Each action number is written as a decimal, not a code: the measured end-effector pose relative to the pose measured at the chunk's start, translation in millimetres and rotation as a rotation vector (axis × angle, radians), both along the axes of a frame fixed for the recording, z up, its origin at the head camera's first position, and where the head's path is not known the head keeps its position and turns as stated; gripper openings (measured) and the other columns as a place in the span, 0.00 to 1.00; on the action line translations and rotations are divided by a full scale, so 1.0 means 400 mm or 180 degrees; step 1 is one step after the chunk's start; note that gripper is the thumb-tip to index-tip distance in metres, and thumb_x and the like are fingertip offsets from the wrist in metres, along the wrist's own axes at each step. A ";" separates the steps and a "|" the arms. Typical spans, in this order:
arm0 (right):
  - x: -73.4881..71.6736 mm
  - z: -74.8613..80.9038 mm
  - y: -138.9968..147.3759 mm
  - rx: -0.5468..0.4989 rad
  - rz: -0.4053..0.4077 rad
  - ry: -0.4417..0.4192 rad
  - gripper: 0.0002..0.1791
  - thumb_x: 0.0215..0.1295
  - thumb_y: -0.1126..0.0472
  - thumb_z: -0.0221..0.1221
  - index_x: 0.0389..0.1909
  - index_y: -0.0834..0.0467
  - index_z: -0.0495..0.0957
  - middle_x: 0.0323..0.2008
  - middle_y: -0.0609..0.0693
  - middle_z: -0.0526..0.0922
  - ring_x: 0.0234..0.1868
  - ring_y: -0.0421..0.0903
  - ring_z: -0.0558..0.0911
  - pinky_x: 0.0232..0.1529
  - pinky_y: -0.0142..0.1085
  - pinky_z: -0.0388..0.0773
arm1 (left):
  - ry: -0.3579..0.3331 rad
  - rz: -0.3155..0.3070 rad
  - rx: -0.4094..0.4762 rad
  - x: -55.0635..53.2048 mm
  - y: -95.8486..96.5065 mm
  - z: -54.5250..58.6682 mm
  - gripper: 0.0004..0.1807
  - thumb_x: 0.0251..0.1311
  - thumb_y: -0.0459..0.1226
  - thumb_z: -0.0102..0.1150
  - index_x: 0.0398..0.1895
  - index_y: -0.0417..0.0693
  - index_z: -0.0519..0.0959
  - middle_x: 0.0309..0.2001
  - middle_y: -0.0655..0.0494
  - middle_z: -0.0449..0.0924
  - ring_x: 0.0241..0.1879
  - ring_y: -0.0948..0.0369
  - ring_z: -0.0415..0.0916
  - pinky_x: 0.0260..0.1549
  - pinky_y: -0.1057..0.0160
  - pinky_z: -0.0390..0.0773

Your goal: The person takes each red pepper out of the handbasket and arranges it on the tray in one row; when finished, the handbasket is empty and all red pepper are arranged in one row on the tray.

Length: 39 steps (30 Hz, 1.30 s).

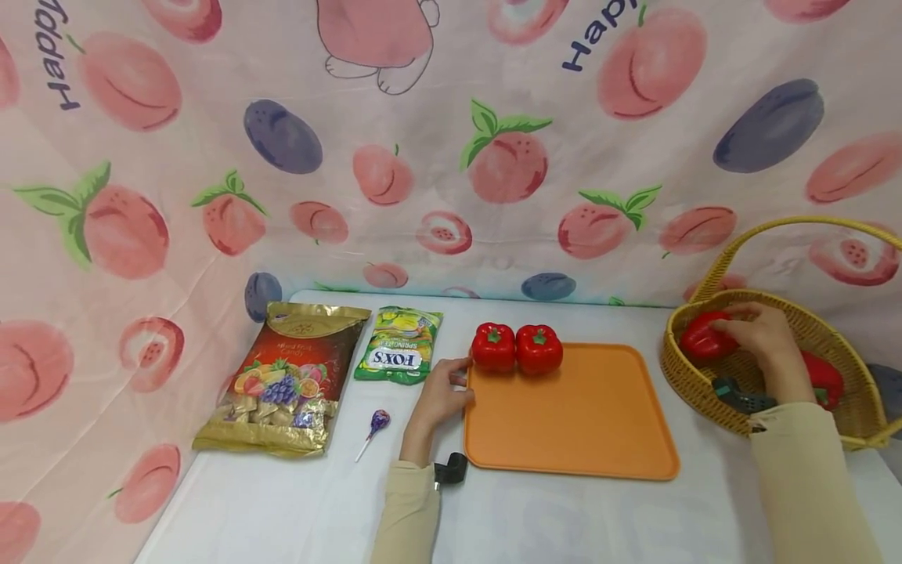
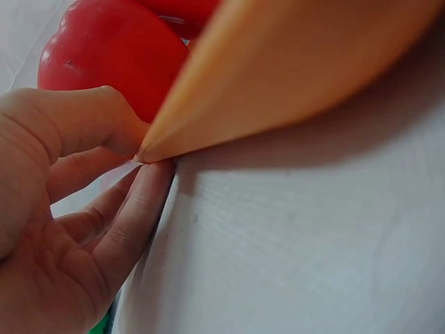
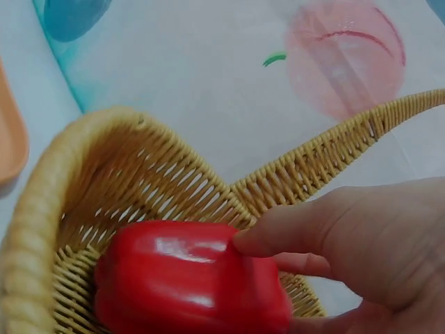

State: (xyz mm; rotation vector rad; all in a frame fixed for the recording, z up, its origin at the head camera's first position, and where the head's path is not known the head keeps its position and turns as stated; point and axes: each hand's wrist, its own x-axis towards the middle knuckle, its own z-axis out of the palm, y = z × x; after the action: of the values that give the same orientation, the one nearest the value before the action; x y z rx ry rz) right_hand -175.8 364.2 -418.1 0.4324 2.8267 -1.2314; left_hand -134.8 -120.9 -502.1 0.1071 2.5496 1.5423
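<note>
Inside the yellow wicker basket (image 1: 676, 376), my right hand (image 1: 764, 333) grips a red bell pepper (image 1: 701, 337). In the right wrist view the thumb presses on one end of this pepper (image 3: 174, 278), which lies sideways over the basket's woven floor. Another red bell pepper (image 1: 824, 381) sits in the basket behind my right wrist. My left hand (image 1: 444, 392) pinches the left edge of an orange tray (image 1: 571, 423). Two red bell peppers, one on the left (image 1: 493, 348) and one on the right (image 1: 539, 350), stand side by side at the tray's far left corner.
Left of the tray lie a green FOX'S candy packet (image 1: 399, 345), a lollipop (image 1: 373, 432) and a large red and gold candy bag (image 1: 285, 384). The basket's handle (image 1: 733, 254) arches up on the right. A fruit-print cloth (image 1: 437, 196) hangs behind the white table.
</note>
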 end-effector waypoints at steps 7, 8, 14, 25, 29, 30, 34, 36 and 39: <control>0.003 0.002 0.008 -0.0161 0.0202 -0.0145 0.40 0.67 0.53 0.59 0.62 0.81 0.56 0.50 0.74 0.65 0.33 0.41 0.73 0.30 0.31 0.77 | 0.0005 -0.0003 -0.0024 0.000 0.000 0.000 0.31 0.54 0.28 0.63 0.65 0.44 0.74 0.56 0.50 0.73 0.46 0.57 0.75 0.43 0.62 0.81; 0.006 0.002 0.009 -0.0147 0.0172 -0.0190 0.41 0.67 0.51 0.59 0.61 0.81 0.56 0.49 0.73 0.65 0.36 0.46 0.73 0.30 0.32 0.76 | 0.0003 -0.0004 -0.0025 0.000 0.000 -0.001 0.31 0.54 0.28 0.63 0.65 0.44 0.74 0.56 0.50 0.73 0.46 0.57 0.75 0.43 0.62 0.81; 0.016 0.001 0.004 -0.0083 -0.0032 -0.0386 0.50 0.65 0.40 0.57 0.65 0.82 0.55 0.58 0.79 0.61 0.53 0.66 0.66 0.48 0.50 0.74 | 0.0024 -0.0002 -0.0033 -0.006 -0.003 0.001 0.30 0.54 0.28 0.64 0.65 0.44 0.74 0.56 0.50 0.73 0.46 0.56 0.75 0.43 0.61 0.81; 0.044 -0.008 -0.012 -0.0190 -0.0142 -0.0192 0.53 0.64 0.40 0.58 0.67 0.82 0.48 0.57 0.80 0.62 0.25 0.42 0.80 0.28 0.35 0.81 | 0.0048 -0.0018 -0.0018 -0.002 -0.001 -0.012 0.30 0.53 0.27 0.64 0.64 0.42 0.75 0.55 0.50 0.74 0.44 0.57 0.75 0.43 0.62 0.81; 0.052 -0.020 -0.022 -0.0267 -0.0299 -0.0015 0.51 0.64 0.43 0.59 0.68 0.80 0.50 0.56 0.80 0.65 0.20 0.39 0.81 0.25 0.33 0.81 | 0.0059 -0.0017 -0.0007 0.004 0.002 -0.013 0.30 0.53 0.27 0.64 0.63 0.42 0.75 0.54 0.49 0.74 0.44 0.57 0.75 0.42 0.62 0.81; 0.054 -0.022 -0.024 -0.0250 -0.0333 0.0040 0.51 0.63 0.43 0.59 0.68 0.80 0.51 0.54 0.79 0.66 0.19 0.39 0.81 0.24 0.31 0.79 | 0.0044 -0.0004 -0.0018 0.004 0.003 -0.012 0.30 0.53 0.28 0.64 0.64 0.43 0.75 0.54 0.50 0.74 0.44 0.58 0.74 0.42 0.63 0.81; 0.060 -0.018 -0.039 -0.0137 -0.0478 0.0222 0.50 0.62 0.44 0.60 0.69 0.78 0.54 0.48 0.76 0.73 0.20 0.41 0.80 0.23 0.27 0.74 | 0.0011 0.0031 -0.0048 0.003 0.005 -0.006 0.30 0.54 0.28 0.64 0.64 0.44 0.75 0.54 0.51 0.74 0.44 0.57 0.74 0.42 0.62 0.81; 0.065 -0.011 -0.049 -0.0062 -0.0554 0.0292 0.49 0.62 0.43 0.60 0.69 0.76 0.55 0.50 0.76 0.74 0.31 0.48 0.81 0.27 0.27 0.70 | 0.0002 0.0040 -0.0070 0.002 0.005 -0.004 0.30 0.54 0.28 0.64 0.64 0.44 0.75 0.54 0.51 0.74 0.45 0.57 0.74 0.43 0.62 0.81; 0.075 -0.002 -0.069 -0.0057 -0.0699 0.0360 0.49 0.62 0.41 0.59 0.70 0.73 0.57 0.59 0.76 0.70 0.50 0.61 0.74 0.35 0.33 0.67 | 0.0005 0.0048 -0.0075 0.003 0.004 -0.004 0.30 0.54 0.29 0.64 0.64 0.44 0.75 0.54 0.51 0.74 0.45 0.57 0.74 0.43 0.62 0.81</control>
State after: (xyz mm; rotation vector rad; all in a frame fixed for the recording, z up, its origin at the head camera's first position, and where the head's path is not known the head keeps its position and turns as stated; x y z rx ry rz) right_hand -146.0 336.5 -419.1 0.7112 2.9231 -1.3571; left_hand -133.6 -119.2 -503.6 0.0865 2.5748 1.5173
